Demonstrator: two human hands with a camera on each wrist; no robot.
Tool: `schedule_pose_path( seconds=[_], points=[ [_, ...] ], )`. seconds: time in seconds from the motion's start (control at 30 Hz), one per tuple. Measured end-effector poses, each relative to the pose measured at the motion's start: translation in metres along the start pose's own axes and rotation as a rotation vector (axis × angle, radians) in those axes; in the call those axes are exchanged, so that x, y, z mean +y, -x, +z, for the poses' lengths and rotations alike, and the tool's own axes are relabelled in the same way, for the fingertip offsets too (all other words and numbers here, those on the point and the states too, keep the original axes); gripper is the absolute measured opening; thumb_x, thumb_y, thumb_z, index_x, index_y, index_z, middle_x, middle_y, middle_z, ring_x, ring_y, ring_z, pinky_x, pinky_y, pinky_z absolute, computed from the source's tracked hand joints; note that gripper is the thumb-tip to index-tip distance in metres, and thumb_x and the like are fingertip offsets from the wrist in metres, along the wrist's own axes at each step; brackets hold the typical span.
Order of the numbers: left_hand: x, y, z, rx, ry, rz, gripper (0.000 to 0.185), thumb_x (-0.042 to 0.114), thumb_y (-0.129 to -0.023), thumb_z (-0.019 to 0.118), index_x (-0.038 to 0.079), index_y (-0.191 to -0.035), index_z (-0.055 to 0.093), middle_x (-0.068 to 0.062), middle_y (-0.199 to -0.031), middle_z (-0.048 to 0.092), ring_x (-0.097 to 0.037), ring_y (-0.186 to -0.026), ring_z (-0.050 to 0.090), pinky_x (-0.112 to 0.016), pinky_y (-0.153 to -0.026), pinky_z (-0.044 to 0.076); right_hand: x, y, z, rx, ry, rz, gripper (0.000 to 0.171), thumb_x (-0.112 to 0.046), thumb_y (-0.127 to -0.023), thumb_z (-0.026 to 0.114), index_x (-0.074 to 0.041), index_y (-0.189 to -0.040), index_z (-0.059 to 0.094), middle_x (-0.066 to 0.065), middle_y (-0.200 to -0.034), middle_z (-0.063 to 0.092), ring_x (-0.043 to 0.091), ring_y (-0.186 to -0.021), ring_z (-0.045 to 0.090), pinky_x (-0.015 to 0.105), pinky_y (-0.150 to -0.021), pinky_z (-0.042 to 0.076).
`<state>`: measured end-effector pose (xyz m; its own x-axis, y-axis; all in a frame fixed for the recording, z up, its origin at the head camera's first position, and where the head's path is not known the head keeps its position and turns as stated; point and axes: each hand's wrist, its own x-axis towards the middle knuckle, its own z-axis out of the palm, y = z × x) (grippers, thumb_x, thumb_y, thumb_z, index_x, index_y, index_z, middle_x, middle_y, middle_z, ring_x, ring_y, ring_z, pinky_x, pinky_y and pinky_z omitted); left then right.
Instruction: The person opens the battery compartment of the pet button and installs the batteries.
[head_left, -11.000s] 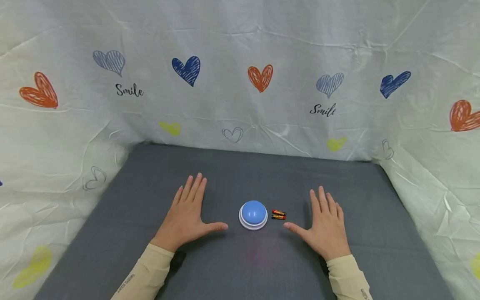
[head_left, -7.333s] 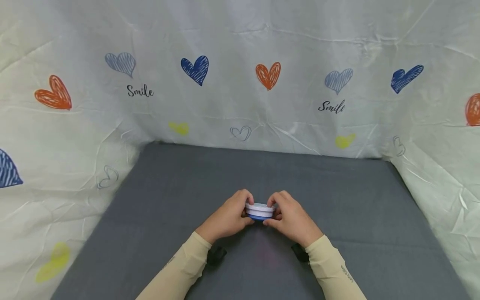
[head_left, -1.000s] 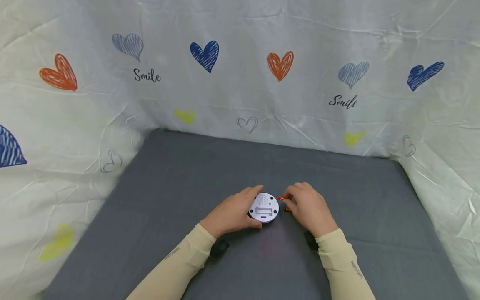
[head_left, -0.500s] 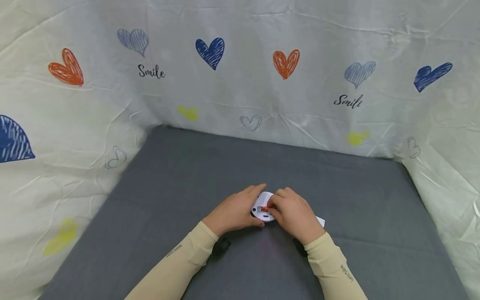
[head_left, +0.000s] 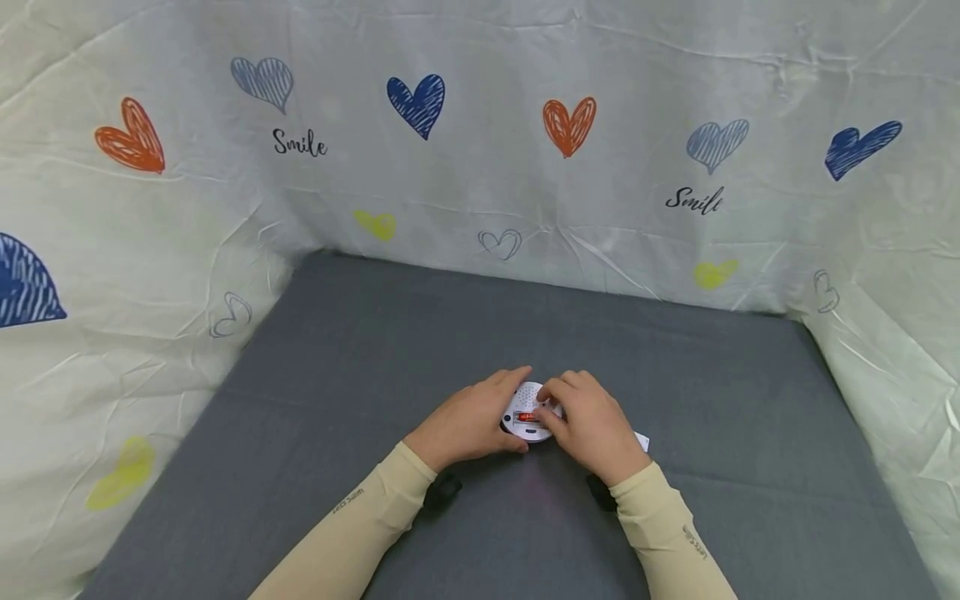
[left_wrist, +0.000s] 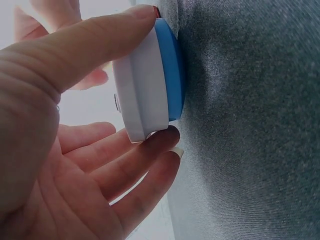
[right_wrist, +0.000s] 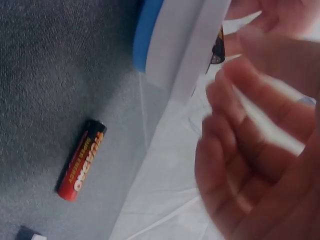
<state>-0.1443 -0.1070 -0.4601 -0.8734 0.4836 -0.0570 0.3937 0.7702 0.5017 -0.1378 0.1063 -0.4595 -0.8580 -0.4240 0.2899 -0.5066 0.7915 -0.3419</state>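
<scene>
A round push button [head_left: 522,430] with a white base and blue dome lies upside down on the grey cloth, its open battery compartment facing up. My left hand [head_left: 468,419] grips its rim, thumb on the near side and fingers on the far side. In the left wrist view the blue dome [left_wrist: 172,70] faces the cloth. My right hand [head_left: 592,427] pinches a red and black battery [head_left: 525,417] at the compartment. Its dark end [right_wrist: 218,50] sticks up from the base in the right wrist view. A second battery [right_wrist: 82,160] lies on the cloth below the right hand.
A small white piece [head_left: 642,442], partly hidden, lies just right of the right wrist. The grey cloth [head_left: 420,325] covers the table. A white sheet [head_left: 465,183] printed with hearts hangs behind and at both sides.
The button, earlier dome up, has been turned over and its compartment now shows. My right hand has brought a battery from the button's right into the compartment; it has lowered there since half a second ago.
</scene>
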Motion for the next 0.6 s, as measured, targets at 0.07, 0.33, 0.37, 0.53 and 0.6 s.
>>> schedule_pose_path(
  seconds=[0.07, 0.33, 0.37, 0.53, 0.6],
  points=[
    [0.0009, -0.0004, -0.0002, 0.000, -0.010, -0.005, 0.106, 0.039, -0.086, 0.094, 0.012, -0.169, 0.035, -0.011, -0.165, 0.052, -0.027, -0.137, 0.063, -0.049, -0.111, 0.055, 0.0015, 0.0004, -0.0013, 0.007, -0.023, 0.086, 0.018, -0.024, -0.096, 0.084, -0.011, -0.108, 0.079, 0.000, -0.088, 0.065, 0.015, -0.080, 0.054, 0.034, -0.070, 0.049],
    [0.0027, -0.0006, -0.0007, 0.001, -0.016, -0.010, 0.105, 0.039, -0.085, 0.095, 0.013, -0.169, 0.036, -0.011, -0.164, 0.053, -0.029, -0.139, 0.062, -0.050, -0.112, 0.054, 0.0019, -0.0016, -0.0072, -0.164, -0.169, 0.377, 0.035, -0.026, -0.100, 0.079, -0.006, -0.128, 0.077, 0.001, -0.078, 0.066, 0.014, -0.064, 0.054, 0.031, -0.060, 0.044],
    [0.0031, -0.0003, -0.0007, -0.001, -0.014, -0.010, 0.105, 0.039, -0.085, 0.095, 0.013, -0.169, 0.036, -0.011, -0.164, 0.053, -0.029, -0.139, 0.062, -0.050, -0.112, 0.054, 0.0012, -0.0018, -0.0077, -0.176, -0.191, 0.397, 0.035, -0.026, -0.100, 0.079, -0.006, -0.128, 0.077, 0.001, -0.078, 0.067, 0.014, -0.063, 0.055, 0.031, -0.060, 0.044],
    [0.0038, -0.0003, 0.0002, -0.001, 0.004, -0.014, 0.104, 0.038, -0.086, 0.095, 0.011, -0.169, 0.037, -0.012, -0.163, 0.053, -0.030, -0.140, 0.062, -0.051, -0.114, 0.053, 0.0003, -0.0038, -0.0076, -0.206, -0.285, 0.479, 0.036, -0.025, -0.099, 0.080, -0.008, -0.130, 0.076, 0.000, -0.072, 0.067, 0.013, -0.060, 0.060, 0.031, -0.057, 0.045],
    [0.0038, -0.0015, 0.0003, 0.005, 0.011, -0.011, 0.104, 0.036, -0.086, 0.095, 0.009, -0.168, 0.037, -0.014, -0.163, 0.054, -0.031, -0.140, 0.062, -0.051, -0.114, 0.053, 0.0006, -0.0047, -0.0074, -0.222, -0.328, 0.513, 0.038, -0.025, -0.099, 0.080, -0.010, -0.134, 0.074, 0.001, -0.072, 0.069, 0.013, -0.060, 0.063, 0.031, -0.058, 0.046]
  ],
)
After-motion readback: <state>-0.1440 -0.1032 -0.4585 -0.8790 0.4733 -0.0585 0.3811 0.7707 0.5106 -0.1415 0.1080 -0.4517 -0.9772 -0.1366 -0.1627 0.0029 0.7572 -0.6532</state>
